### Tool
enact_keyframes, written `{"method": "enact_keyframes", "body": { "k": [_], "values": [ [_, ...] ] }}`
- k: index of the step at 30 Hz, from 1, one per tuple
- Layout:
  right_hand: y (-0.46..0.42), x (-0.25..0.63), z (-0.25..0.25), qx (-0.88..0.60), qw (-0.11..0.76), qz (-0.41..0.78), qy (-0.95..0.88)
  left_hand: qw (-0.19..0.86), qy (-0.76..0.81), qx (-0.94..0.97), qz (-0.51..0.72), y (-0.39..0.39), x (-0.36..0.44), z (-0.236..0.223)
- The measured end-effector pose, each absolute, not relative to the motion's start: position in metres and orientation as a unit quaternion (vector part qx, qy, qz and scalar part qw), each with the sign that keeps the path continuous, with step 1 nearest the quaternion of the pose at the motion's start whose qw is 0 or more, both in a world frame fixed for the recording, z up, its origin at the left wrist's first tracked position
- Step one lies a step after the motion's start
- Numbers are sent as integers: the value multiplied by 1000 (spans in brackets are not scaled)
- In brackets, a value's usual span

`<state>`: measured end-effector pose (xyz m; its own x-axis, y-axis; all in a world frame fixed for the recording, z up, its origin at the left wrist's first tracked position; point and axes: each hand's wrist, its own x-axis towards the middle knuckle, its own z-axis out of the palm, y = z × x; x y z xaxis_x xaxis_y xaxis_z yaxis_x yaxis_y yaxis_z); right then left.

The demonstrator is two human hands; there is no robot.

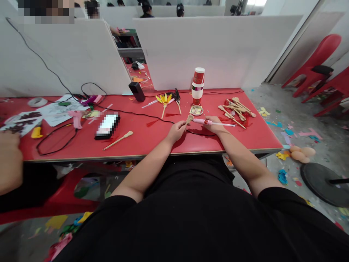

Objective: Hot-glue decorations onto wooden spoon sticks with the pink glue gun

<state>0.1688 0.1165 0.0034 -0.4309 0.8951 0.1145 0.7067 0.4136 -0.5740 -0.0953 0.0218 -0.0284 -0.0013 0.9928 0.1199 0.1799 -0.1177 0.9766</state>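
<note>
My left hand (176, 131) is closed around the thin shaft of a wooden hair stick with a wide carved head (190, 118). That head points up, towards the middle of the table. In my right hand (214, 124) lies a pink pen-shaped glue gun (201, 121), its tip at the carved head; whether they touch I cannot tell. A translucent glue stick (227, 125) sticks out behind it to the right. Just beyond my hands is a small round gold-coloured tin (196, 110). Another wooden hair stick (118, 140) rests on the red table to the left.
A pile of wooden sticks with red tassels (237, 109) lies right. Yellow (164, 100) and black (176, 97) feathery pieces lie behind, near a red-and-white cup (198, 87). Left are a phone (107, 125), a pink glue gun (76, 118), cables and a co-worker's arm (10, 160).
</note>
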Motion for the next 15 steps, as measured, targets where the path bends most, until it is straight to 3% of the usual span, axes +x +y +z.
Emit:
{"method": "enact_keyframes", "body": {
  "k": [15],
  "values": [
    [120,168,-4,-499,216,212,-812,409,524,551,505,19,-94,-21]
  ]
}}
